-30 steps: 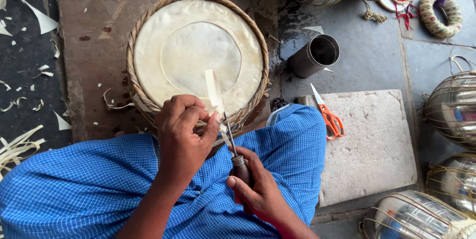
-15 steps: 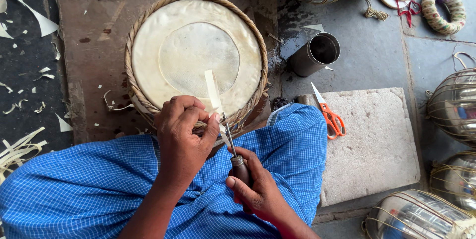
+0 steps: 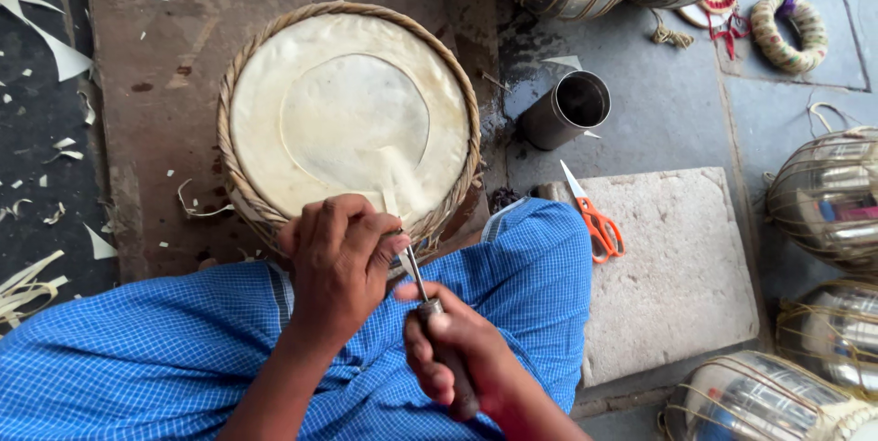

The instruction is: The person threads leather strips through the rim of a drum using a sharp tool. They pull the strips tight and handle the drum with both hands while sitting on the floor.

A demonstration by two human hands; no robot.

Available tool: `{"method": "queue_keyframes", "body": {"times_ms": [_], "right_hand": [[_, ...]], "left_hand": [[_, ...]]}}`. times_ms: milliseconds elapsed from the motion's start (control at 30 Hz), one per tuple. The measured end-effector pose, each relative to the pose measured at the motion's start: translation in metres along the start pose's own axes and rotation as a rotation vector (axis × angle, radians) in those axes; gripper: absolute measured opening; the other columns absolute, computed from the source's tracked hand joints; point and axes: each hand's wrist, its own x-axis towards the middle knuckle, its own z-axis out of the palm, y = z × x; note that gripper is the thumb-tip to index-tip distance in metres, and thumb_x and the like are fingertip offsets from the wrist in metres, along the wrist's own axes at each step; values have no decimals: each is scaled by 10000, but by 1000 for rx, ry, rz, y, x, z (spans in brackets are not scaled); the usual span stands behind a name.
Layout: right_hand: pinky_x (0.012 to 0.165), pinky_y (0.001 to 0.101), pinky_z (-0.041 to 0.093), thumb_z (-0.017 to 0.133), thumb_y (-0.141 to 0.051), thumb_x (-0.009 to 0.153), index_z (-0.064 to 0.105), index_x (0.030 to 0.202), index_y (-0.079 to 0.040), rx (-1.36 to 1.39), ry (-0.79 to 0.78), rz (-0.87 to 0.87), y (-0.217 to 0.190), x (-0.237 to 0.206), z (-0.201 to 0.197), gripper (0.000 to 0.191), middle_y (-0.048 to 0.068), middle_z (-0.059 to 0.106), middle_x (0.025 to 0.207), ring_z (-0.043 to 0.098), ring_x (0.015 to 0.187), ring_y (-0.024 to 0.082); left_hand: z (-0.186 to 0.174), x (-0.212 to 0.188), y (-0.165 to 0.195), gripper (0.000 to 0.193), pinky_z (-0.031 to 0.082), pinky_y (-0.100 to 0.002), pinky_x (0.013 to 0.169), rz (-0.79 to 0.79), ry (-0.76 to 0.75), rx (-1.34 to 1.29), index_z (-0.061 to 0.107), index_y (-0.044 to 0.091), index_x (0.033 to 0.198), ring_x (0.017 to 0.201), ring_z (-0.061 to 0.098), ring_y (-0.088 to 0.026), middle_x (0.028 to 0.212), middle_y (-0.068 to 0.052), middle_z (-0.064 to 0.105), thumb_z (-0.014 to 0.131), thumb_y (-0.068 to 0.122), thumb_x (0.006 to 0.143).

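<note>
Nothing has shifted since earlier: your left hand [image 3: 340, 263] still pinches the pale strip [image 3: 395, 194] at the woven basket's [image 3: 347, 121] near rim; right hand [image 3: 457, 359] grips the knife [image 3: 422, 290]. Trimming step; next, steady blade pressure.

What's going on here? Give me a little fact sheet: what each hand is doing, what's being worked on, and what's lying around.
Left hand: grip closed over the near rim of the round woven basket, by a pale strip
Right hand: grip closed on a dark-handled tool, metal tip pointing to the basket rim
Basket: covered by a cream sheet, sits on a brown board
Lap: blue checked cloth
Nearby: metal cup, orange-handled scissors on a stone slab
Floor at left: pale strip offcuts
</note>
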Motion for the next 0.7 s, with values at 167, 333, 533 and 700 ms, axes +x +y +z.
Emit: {"method": "queue_keyframes", "body": {"times_ms": [167, 333, 533, 700], "right_hand": [[766, 392, 569, 690, -195, 932, 567, 1329, -85, -1429, 146, -416, -47, -84, -22, 430, 112, 673, 1079, 716, 951, 322], [807, 436, 529, 733, -214, 889, 701, 1109, -223, -1765, 48, -473, -13, -57, -56, 222, 26, 642, 994, 683, 905, 274], [763, 375, 580, 740, -166, 834, 688, 1055, -134, -1278, 277, -688, -4, -9, -24, 229, 56, 696, 982, 737, 888, 244], [815, 310, 552, 630, -203, 1011, 703, 1011, -47, -1209, 688, -787, -58, 8, -1, 173, 102, 738, 1001, 713, 920, 200]], "left_hand": [[-3, 4, -15, 151, 310, -426, 965, -1, 27, -17, 751, 207, 922, 943, 532, -224, 962, 9, 582, 773, 344, 863], [-13, 13, -18, 83, 299, -425, 894, 15, -20, -90, 756, 229, 866, 907, 555, -184, 893, 52, 615, 787, 298, 831], [-31, 12, -26, 259, 316, -402, 933, 104, -152, -145, 735, 204, 1036, 986, 567, -187, 995, 36, 616, 725, 106, 796], [-19, 9, -27, 320, 301, -435, 899, 157, -104, -3, 690, 213, 1055, 979, 551, -206, 978, 32, 593, 817, 190, 763]]}}
